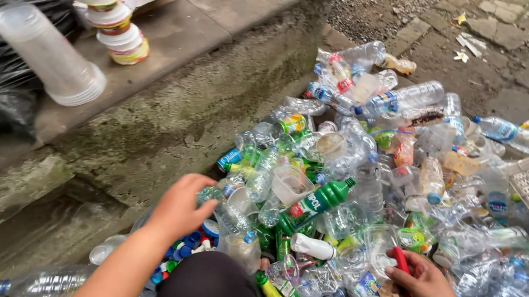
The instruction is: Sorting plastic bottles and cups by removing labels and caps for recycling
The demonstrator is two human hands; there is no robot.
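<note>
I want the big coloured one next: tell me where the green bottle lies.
In the head view the green bottle lies tilted atop the pile near the centre, between the left hand and right hand, just right of a clear square tub.

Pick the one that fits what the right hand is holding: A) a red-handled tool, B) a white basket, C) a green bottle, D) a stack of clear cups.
A: the right hand is closed around a red-handled tool above the heap of plastic bottles, its grip wrapped on the handle.
</note>
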